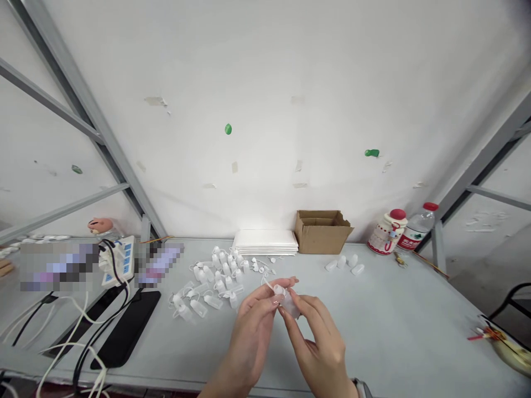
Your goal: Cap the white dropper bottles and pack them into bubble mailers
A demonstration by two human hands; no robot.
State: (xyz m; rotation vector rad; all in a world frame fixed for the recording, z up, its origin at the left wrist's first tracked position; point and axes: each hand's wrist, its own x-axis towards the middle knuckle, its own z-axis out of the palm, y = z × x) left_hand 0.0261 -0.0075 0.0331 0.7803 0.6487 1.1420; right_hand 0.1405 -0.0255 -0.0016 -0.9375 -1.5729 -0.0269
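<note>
left hand (253, 320) and right hand (319, 337) together pinch one small bottle (288, 301) above the counter (394, 320). heap of bottles (215, 282) at 11 o'clock, judged pending; four bottles (344, 264) apart at 1 o'clock, judged finished.

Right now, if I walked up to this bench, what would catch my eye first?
Low in the middle, the left hand and right hand pinch one small clear plastic bottle between their fingertips. Just behind them, a scatter of similar bottles lies on the grey table. An open cardboard box stands against the white wall.
</note>
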